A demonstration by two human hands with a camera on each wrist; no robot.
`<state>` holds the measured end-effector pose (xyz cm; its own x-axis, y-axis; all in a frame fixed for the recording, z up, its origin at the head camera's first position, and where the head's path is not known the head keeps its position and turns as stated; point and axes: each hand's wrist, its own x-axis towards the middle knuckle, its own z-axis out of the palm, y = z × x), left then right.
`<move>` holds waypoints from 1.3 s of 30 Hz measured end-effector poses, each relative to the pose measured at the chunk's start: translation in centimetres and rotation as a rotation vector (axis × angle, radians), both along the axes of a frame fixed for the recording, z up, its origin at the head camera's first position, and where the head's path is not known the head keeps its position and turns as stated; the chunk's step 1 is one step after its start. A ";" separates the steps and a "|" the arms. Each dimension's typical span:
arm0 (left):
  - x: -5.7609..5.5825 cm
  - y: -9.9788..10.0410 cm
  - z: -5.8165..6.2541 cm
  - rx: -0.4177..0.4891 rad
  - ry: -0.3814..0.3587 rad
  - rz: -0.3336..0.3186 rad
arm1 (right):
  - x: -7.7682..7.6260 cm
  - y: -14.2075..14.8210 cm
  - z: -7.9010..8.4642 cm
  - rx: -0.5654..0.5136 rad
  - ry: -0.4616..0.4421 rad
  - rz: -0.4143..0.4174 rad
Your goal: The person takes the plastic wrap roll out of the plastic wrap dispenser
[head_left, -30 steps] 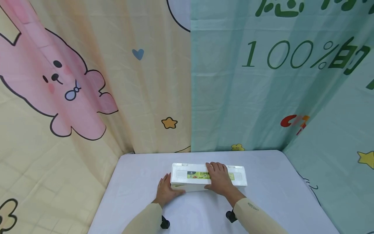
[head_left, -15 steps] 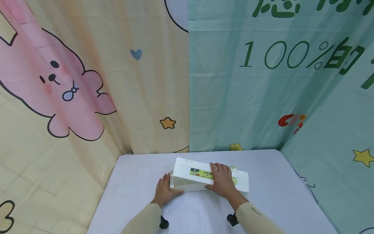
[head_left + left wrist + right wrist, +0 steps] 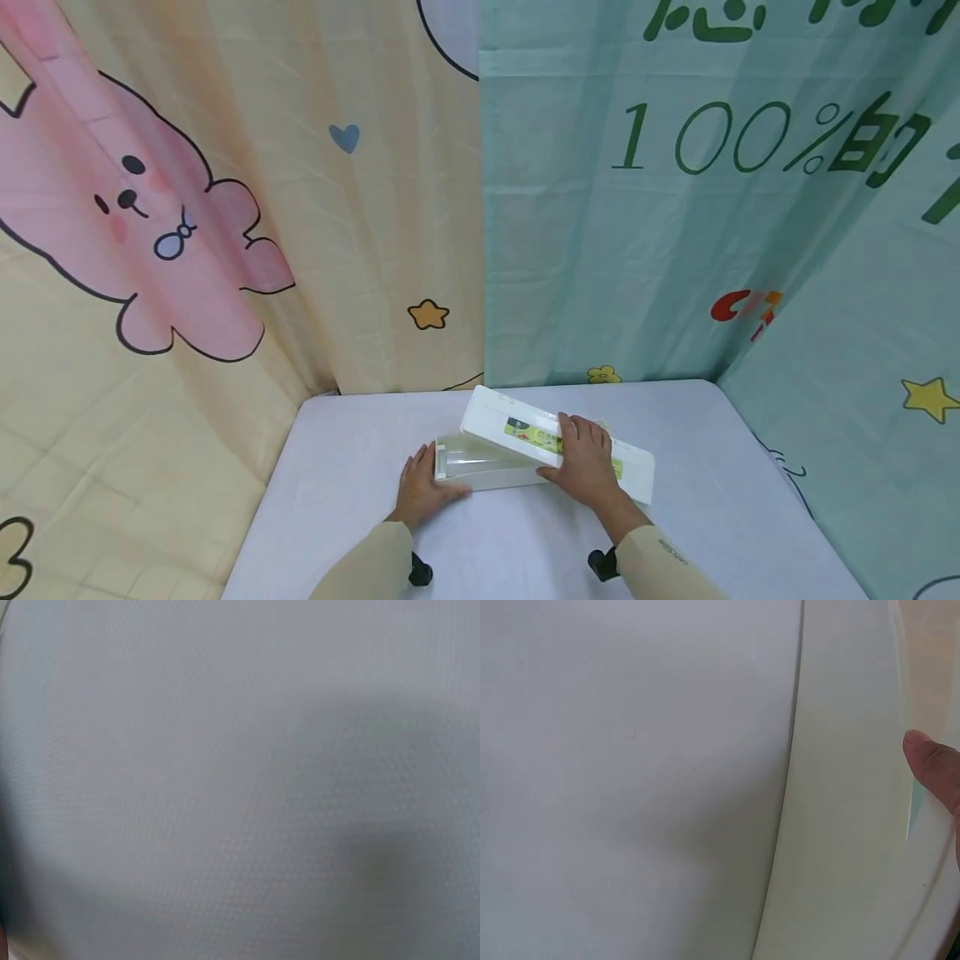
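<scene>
A long white plastic box (image 3: 491, 478) stands on the white table, its left part uncovered and something clear and glossy inside. Its white lid (image 3: 495, 409), with a green and yellow label, is lifted and skewed, left end raised and right end low. My left hand (image 3: 423, 487) holds the box's left end, thumb along the front and fingers at the side. My right hand (image 3: 587, 462) grips the lid across its middle, fingers over the top and thumb at the front edge. In the right wrist view the thumb (image 3: 934, 765) shows beside the pale box front (image 3: 840, 795).
A white cloth-covered table (image 3: 337, 458) spreads round the box. Cream (image 3: 390, 208) and teal (image 3: 555, 250) printed curtains hang close behind and beside it. Black wrist cameras (image 3: 603, 565) sit under both sleeves. The left wrist view shows mostly blurred white cloth (image 3: 225, 750).
The lid has come up off the box at its left end and swung up and to the right with my right hand, uncovering the inside. My left hand stays at the box's left end.
</scene>
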<state>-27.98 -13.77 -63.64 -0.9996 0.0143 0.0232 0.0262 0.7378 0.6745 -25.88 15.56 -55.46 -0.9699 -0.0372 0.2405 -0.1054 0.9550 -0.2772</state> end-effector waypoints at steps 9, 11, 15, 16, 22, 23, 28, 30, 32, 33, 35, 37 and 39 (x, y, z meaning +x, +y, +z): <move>0.0 -0.2 0.0 0.001 0.032 -0.026 | 0.2 2.0 -0.3 -0.021 0.023 -0.054; -0.1 -0.3 -0.1 0.005 0.039 -0.023 | 0.3 2.4 -0.4 -0.023 0.021 -0.073; -0.1 -0.4 -0.3 0.007 0.060 -0.021 | 0.5 3.2 -0.6 -0.038 0.004 -0.103; -0.1 -0.4 -0.3 0.004 0.060 -0.019 | 0.6 3.5 -0.7 -0.044 -0.002 -0.109; 0.0 -0.3 -0.1 0.017 0.030 -0.020 | 1.4 5.8 -0.7 -0.058 -0.033 -0.162; 0.0 -0.2 -0.1 0.020 0.027 -0.021 | 1.5 6.2 -0.8 -0.059 -0.036 -0.171; 0.0 -0.2 -0.1 0.009 0.046 -0.034 | 2.1 8.1 -1.4 -0.058 -0.040 -0.203; 0.0 -0.2 -0.1 0.007 0.054 -0.040 | 2.4 8.8 -1.6 -0.064 -0.044 -0.215; -0.1 -0.2 -0.2 0.012 0.052 -0.038 | 2.6 9.4 -1.7 -0.079 -0.047 -0.229; -0.1 -0.2 -0.2 0.008 0.048 -0.036 | 2.7 9.8 -1.7 -0.088 -0.050 -0.241; 0.0 -0.2 -0.2 0.007 0.044 -0.034 | 3.0 10.5 -1.9 -0.104 -0.053 -0.269; 0.0 -0.2 -0.2 0.005 0.042 -0.033 | 3.2 11.3 -2.1 -0.120 -0.054 -0.302; 0.0 -0.2 -0.3 0.006 0.046 -0.035 | 3.4 12.0 -2.4 -0.131 -0.054 -0.336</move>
